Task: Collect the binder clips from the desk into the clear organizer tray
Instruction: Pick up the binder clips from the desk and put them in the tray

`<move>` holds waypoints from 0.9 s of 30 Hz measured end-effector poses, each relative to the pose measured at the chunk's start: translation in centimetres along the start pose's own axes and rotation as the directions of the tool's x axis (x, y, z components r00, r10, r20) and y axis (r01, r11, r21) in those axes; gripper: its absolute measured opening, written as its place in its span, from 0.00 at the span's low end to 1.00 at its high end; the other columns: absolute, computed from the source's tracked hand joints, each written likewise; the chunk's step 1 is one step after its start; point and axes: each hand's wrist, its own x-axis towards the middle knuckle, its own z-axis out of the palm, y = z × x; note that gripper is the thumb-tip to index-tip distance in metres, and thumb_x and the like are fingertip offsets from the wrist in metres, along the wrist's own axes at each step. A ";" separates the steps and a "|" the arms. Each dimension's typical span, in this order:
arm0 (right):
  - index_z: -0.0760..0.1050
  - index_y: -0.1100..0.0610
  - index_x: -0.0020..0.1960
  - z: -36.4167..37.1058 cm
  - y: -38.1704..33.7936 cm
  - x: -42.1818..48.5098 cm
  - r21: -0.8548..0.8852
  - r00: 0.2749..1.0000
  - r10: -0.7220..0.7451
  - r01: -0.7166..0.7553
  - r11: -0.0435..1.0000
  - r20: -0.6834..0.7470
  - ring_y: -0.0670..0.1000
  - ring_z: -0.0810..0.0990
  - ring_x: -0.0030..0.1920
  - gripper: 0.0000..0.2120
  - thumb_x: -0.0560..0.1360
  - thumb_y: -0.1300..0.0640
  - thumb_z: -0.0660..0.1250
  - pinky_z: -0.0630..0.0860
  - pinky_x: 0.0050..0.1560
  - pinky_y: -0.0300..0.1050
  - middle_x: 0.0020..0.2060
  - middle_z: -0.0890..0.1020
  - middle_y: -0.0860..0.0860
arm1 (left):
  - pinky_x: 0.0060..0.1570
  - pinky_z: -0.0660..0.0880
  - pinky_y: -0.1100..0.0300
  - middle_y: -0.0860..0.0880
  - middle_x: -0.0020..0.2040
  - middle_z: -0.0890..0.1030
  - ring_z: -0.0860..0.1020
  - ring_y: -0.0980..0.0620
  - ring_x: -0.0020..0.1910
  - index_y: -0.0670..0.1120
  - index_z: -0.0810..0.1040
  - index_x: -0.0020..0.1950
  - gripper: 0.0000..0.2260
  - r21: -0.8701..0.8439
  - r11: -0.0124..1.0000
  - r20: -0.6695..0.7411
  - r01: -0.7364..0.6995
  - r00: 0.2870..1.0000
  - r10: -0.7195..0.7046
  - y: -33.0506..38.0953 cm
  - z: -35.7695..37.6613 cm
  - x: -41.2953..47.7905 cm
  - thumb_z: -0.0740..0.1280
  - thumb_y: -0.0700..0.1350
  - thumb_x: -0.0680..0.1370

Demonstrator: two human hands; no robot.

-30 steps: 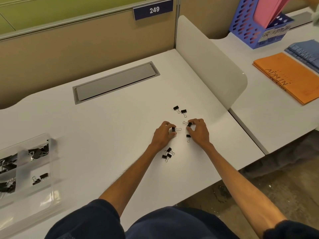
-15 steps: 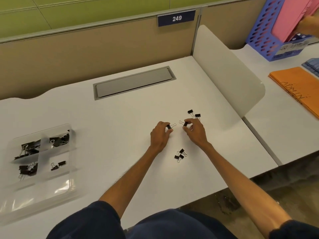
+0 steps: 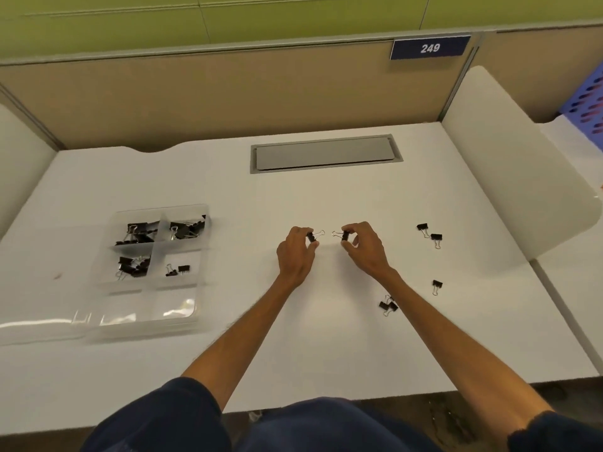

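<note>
Since half a second ago both hands have come off the desk (image 3: 326,347) with a clip each and drifted left of the remaining scatter; the pair of loose clips once just behind the right hand now lies well off at its 3 o'clock.

Left hand (image 3: 295,252): thumb and forefinger closed on a binder clip (image 3: 311,236), wire handles pointing to 3 o'clock.
Right hand (image 3: 365,247): fingers closed on a second clip (image 3: 345,235), handles pointing to 9 o'clock. The two clips face each other, apart.

Clear organizer tray (image 3: 143,318) sits at 9 o'clock from both hands, well apart; four far compartments already hold clips. Left hand is the nearer, so it likely drops first.

Strays: two clips (image 3: 430,234) at 3 o'clock, one (image 3: 437,284) at 4, a touching pair (image 3: 388,305) beside the right forearm.
</note>
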 end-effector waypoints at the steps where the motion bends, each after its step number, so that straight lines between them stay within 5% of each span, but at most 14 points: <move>1: 0.76 0.50 0.60 0.6 -0.7 0.3 -0.002 1.000 -0.018 0.018 1.000 0.017 0.46 0.77 0.41 0.15 0.74 0.57 0.69 0.70 0.45 0.41 0.55 0.76 0.46 | 0.52 0.70 0.54 0.51 0.58 0.78 0.78 0.49 0.52 0.47 0.78 0.59 0.12 0.009 1.000 -0.015 0.006 1.000 -0.005 -0.7 -0.7 0.0 0.68 0.46 0.76; 27: 0.78 0.50 0.57 17.6 -20.8 3.0 0.084 0.879 -0.371 0.363 0.928 0.300 0.47 0.78 0.40 0.12 0.73 0.53 0.69 0.74 0.51 0.49 0.51 0.78 0.45 | 0.58 0.64 0.48 0.49 0.56 0.80 0.75 0.48 0.59 0.48 0.78 0.59 0.13 0.188 0.932 -0.467 0.309 0.863 -0.192 -17.2 -18.5 -2.6 0.67 0.49 0.75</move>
